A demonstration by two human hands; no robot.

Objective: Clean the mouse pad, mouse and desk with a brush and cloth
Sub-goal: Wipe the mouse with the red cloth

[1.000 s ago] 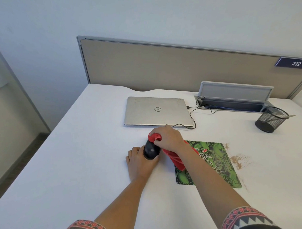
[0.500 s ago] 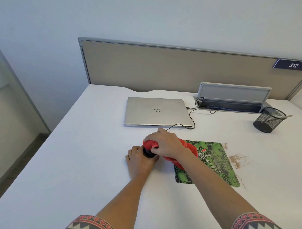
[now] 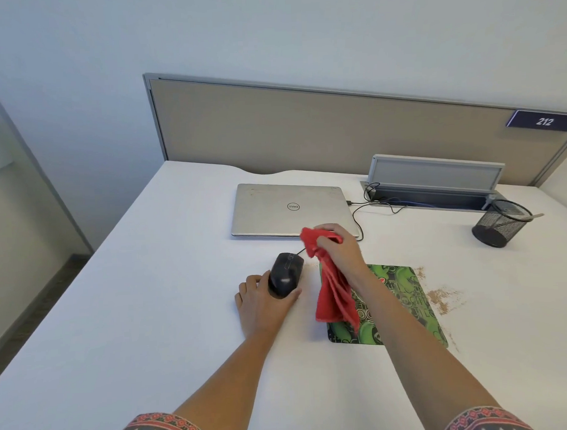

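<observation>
A black wired mouse [image 3: 285, 272] sits on the white desk [image 3: 150, 316], left of the green patterned mouse pad [image 3: 404, 307]. My left hand [image 3: 262, 304] holds the mouse from its near end, thumb on one side and fingers on the other. My right hand [image 3: 336, 250] is raised above the desk to the right of the mouse and grips a red cloth [image 3: 331, 290], which hangs down over the pad's left edge. Brown crumbs [image 3: 441, 297] lie on the desk right of the pad. No brush is in view.
A shut silver laptop [image 3: 290, 208] lies behind the mouse, its cable running to an open cable tray [image 3: 435, 190]. A black mesh pen cup [image 3: 501, 223] stands at the far right. A beige partition [image 3: 305, 133] backs the desk.
My right hand has lifted the red cloth off the mouse and moved it up and to the right, uncovering the mouse. My left hand still holds the mouse in place.
</observation>
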